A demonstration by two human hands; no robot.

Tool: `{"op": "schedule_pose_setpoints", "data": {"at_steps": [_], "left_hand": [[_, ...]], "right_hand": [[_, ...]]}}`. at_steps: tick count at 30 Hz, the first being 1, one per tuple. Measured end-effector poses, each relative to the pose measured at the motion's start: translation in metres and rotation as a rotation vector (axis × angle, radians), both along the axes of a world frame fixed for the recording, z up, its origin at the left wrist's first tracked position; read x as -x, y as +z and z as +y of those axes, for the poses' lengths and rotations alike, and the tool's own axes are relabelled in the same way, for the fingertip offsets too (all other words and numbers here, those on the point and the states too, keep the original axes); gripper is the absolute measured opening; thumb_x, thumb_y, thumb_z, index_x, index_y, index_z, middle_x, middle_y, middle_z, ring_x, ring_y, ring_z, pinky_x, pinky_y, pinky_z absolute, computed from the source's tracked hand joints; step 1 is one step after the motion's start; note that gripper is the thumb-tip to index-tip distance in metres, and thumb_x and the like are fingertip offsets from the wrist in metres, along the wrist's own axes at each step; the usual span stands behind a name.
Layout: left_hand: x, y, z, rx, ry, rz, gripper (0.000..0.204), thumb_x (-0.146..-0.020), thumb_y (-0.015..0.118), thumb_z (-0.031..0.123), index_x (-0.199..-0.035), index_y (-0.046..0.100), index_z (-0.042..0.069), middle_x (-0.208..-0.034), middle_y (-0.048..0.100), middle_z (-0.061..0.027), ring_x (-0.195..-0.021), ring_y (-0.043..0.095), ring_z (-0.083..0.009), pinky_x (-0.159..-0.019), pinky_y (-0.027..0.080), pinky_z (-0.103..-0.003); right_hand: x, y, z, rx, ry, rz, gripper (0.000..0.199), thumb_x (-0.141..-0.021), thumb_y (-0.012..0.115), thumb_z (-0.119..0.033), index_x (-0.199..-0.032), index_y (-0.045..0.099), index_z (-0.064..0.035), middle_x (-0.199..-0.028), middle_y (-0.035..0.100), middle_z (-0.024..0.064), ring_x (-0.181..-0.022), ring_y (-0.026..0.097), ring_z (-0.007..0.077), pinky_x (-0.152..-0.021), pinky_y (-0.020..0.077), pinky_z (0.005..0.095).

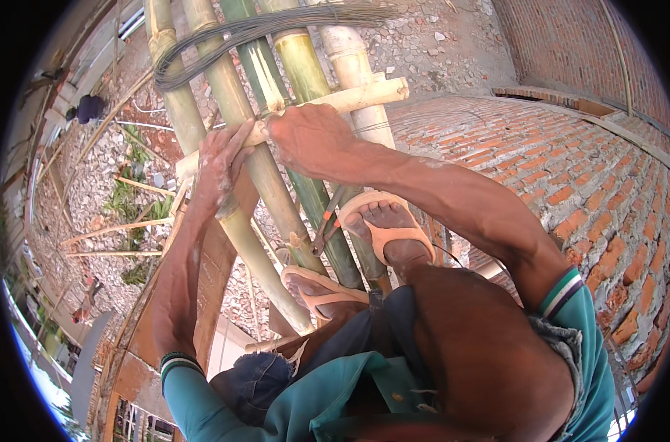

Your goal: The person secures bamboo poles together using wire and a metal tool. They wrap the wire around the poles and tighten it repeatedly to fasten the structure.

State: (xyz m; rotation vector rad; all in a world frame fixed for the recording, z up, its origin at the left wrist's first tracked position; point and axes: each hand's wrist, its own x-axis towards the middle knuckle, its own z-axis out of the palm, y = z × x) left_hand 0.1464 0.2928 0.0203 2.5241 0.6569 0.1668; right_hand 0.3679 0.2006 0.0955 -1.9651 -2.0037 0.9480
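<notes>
A pale bamboo crosspiece (372, 94) lies across several lengthwise bamboo poles (339, 254). My left hand (223, 158) is wrapped over its left part, fingers pressed together near a pole crossing. Right beside it, my right hand (309, 140) is closed in a fist against the crosspiece. Thin wire (423, 121) trails out to the right from this fist; its end at the fingers is hidden. Farther up, a looped bundle of grey wire (235, 33) rests over the poles. Pincers with orange-marked handles (326, 225) lie on the poles by my right foot.
My sandalled feet (390, 228) stand on the poles. A brick wall (556, 169) rises at the right, with a second brick wall (578, 51) beyond. Rubble-strewn ground (92, 177) lies far below at the left. A brown board (195, 287) runs beside my left arm.
</notes>
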Motion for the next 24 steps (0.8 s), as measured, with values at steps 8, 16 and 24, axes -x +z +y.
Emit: {"op": "schedule_pose_setpoints", "data": {"at_steps": [8, 16, 24], "left_hand": [[0.012, -0.003, -0.002, -0.023, 0.039, -0.018, 0.052, -0.093, 0.071, 0.01, -0.144, 0.06, 0.007, -0.127, 0.065, -0.0168, -0.108, 0.058, -0.0356, -0.098, 0.046, -0.047], [-0.002, 0.02, -0.006, -0.25, 0.048, 0.076, 0.065, -0.091, 0.075, 0.016, -0.152, 0.051, 0.014, -0.143, 0.056, -0.0171, -0.132, 0.052, -0.0381, -0.112, 0.041, -0.046], [-0.044, 0.017, -0.032, 0.46, 0.301, -0.207, 0.038, -0.104, 0.057, 0.011, -0.142, 0.059, 0.011, -0.141, 0.062, -0.0187, -0.134, 0.058, -0.0329, -0.113, 0.046, -0.041]], "right_hand": [[-0.003, 0.002, 0.004, -0.022, -0.017, 0.07, 0.017, -0.08, 0.064, -0.008, -0.088, 0.069, 0.0053, -0.081, 0.071, 0.0275, -0.078, 0.073, 0.0424, -0.069, 0.0577, 0.052], [-0.007, 0.002, 0.003, -0.017, 0.002, 0.063, 0.02, -0.079, 0.065, -0.008, -0.09, 0.069, 0.0081, -0.079, 0.07, 0.0284, -0.077, 0.073, 0.0446, -0.069, 0.0572, 0.0528], [-0.008, 0.001, 0.008, -0.105, 0.05, -0.002, 0.022, -0.079, 0.065, -0.011, -0.091, 0.069, 0.0073, -0.072, 0.068, 0.0274, -0.071, 0.073, 0.0424, -0.066, 0.0576, 0.0539]]}}
